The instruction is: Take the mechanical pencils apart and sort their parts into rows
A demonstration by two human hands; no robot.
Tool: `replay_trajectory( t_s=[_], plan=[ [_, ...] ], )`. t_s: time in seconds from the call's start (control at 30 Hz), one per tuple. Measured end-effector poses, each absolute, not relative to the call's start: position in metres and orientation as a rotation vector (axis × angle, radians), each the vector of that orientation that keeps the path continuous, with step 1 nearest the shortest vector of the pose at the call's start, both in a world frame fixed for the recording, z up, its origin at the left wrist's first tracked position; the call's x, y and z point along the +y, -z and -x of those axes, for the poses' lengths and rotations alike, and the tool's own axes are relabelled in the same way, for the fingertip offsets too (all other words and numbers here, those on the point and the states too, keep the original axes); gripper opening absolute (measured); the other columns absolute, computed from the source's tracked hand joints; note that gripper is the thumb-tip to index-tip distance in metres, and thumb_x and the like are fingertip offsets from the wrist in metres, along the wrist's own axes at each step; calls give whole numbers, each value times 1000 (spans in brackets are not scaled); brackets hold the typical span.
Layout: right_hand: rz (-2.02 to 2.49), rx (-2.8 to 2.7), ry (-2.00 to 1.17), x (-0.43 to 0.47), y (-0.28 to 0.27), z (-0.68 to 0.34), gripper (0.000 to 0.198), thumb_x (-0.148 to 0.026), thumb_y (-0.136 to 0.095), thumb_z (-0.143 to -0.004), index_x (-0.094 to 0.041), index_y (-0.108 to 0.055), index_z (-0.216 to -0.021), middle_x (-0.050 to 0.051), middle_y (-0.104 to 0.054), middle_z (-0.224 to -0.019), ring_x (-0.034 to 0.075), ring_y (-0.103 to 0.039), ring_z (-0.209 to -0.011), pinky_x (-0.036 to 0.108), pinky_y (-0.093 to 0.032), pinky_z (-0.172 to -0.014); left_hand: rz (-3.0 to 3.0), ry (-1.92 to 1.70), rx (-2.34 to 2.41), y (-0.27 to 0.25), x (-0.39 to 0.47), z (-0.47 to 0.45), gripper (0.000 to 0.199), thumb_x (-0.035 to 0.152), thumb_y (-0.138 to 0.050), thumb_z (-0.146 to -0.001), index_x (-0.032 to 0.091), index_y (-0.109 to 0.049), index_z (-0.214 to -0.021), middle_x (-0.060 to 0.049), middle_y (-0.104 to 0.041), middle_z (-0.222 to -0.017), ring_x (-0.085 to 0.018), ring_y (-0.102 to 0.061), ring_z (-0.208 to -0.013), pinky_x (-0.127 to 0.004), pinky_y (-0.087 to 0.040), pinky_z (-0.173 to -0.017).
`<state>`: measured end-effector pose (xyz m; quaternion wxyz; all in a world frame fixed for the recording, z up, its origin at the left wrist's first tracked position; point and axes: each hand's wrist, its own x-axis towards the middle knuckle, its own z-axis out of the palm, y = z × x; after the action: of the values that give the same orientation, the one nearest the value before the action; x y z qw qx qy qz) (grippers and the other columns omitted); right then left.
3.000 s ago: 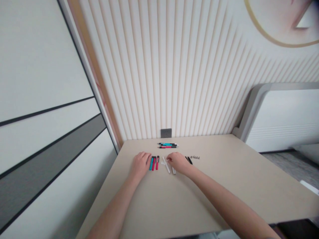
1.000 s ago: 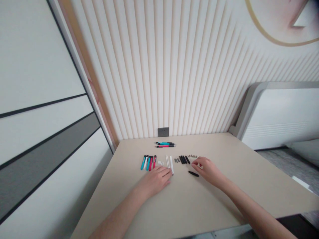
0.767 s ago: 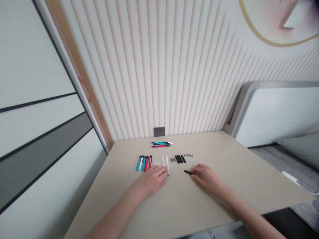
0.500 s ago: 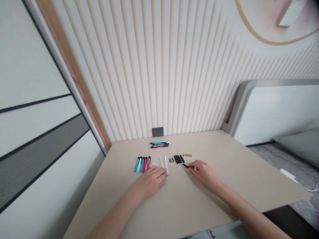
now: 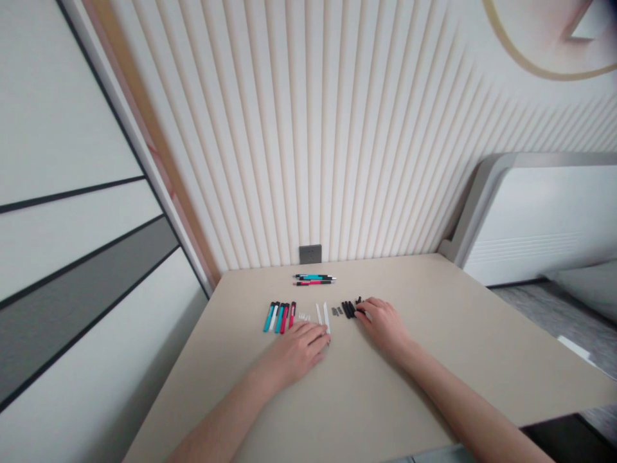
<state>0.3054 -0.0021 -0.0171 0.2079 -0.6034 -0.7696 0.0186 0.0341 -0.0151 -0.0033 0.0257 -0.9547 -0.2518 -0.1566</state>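
one hand, my left hand [image 5: 299, 347], lies unclamped, fingers extended, over the near ends of the white rods [image 5: 326, 315]. right of the rods, my right hand [image 5: 384, 323] has bent fingers at the black grips [image 5: 348, 310]; whether they pinch one, i cannot tell. coloured barrels [image 5: 279, 318] lie left of the rods, pens [image 5: 315, 278] beyond.

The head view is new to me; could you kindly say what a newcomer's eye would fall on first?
Probably the row of turquoise, white and red barrels on the table, just beyond the left hand. Next might come the right hand, at the row of black pieces. Behind these, a few coloured pens lie crosswise near the dark wall socket.
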Motion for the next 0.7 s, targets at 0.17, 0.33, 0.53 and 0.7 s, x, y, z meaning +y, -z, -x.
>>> replay_trajectory(
  t_s=[0.17,0.33,0.53,0.7],
  plan=[
    [1660,-2124,-140,-5,19,-313,24,-20,-48,-92,-21,-69,-102,7,-67,-103,20,-63,-94,29,-44,-87,2969,494,-758,7,-13,-33,29,30,-51,-97,22,-57,-124,-7,-61,-129,-22,-54,-120,-44,-39,-104],
    [1621,-2125,-173,-5,22,-315,26,-16,-47,-91,-21,-69,-104,7,-67,-105,19,-62,-98,29,-44,-91,2984,492,-756,10,-13,-32,29,30,-50,-97,22,-57,-124,-6,-61,-129,-21,-55,-118,-43,-38,-104],
    [1688,-2063,-171,-10,19,-312,29,-22,-49,-91,-20,-67,-114,9,-66,-108,20,-62,-101,30,-44,-92,2995,461,-775,8,-14,-33,28,28,-49,-97,22,-57,-123,-6,-61,-129,-21,-54,-119,-42,-37,-105],
    [1708,-2053,-211,-9,19,-310,30,-19,-49,-91,-20,-66,-116,9,-66,-109,21,-62,-101,30,-45,-91,2972,509,-739,8,-14,-33,27,27,-47,-98,22,-58,-122,-7,-63,-126,-20,-56,-118,-42,-38,-105]
  ],
)
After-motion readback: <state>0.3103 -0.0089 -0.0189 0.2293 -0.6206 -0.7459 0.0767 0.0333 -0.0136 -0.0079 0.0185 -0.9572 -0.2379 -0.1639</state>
